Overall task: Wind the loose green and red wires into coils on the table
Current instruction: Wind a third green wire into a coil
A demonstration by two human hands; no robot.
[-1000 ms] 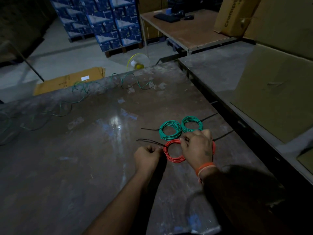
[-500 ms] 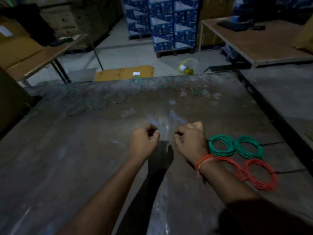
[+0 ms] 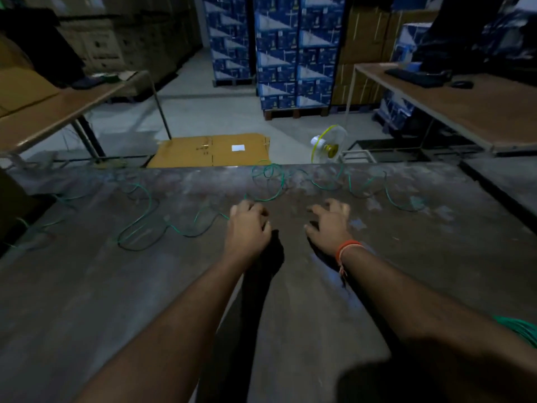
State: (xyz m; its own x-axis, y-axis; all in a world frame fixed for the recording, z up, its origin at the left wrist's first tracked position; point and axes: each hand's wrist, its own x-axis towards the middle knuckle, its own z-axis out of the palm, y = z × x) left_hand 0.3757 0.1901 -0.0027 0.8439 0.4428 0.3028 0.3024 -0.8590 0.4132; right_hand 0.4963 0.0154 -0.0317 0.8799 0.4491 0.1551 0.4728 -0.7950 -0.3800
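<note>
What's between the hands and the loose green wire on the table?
Nothing visible. The left hand is already at the green wire; the right hand is open over bare table just short of it.

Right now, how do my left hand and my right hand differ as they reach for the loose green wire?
The left hand is curled with fingers closed at the loose green wire; the right hand is spread open, fingers apart, with no wire under it. The right wrist carries an orange thread band; the left wrist is bare. Both reach palm down over the table.
</note>
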